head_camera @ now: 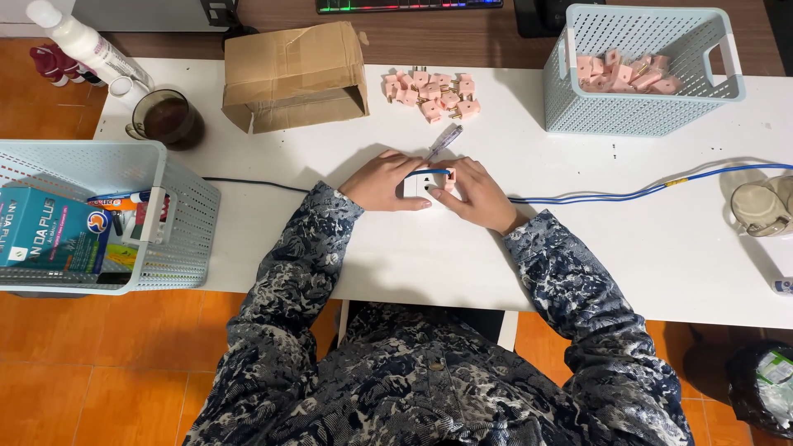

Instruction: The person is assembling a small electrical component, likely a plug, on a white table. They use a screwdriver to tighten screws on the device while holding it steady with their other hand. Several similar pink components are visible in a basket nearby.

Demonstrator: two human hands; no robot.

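A small white socket block (420,182) with a blue edge lies on the white table (413,256) in front of me. My left hand (382,182) holds its left side, fingers curled over it. My right hand (477,192) grips its right side, and a pink plug piece shows under the fingers. A blue cable (628,194) runs from the block to the right. Just behind the block lies a clear-handled tester screwdriver (443,140). A pile of several pink plugs (431,92) sits further back.
A pale blue basket (640,116) with more pink plugs stands back right. A cardboard box (295,74) lies back centre-left, a dark mug (169,120) beside it. Another basket (178,223) of boxes overhangs the left edge. A glass jar (760,206) sits far right.
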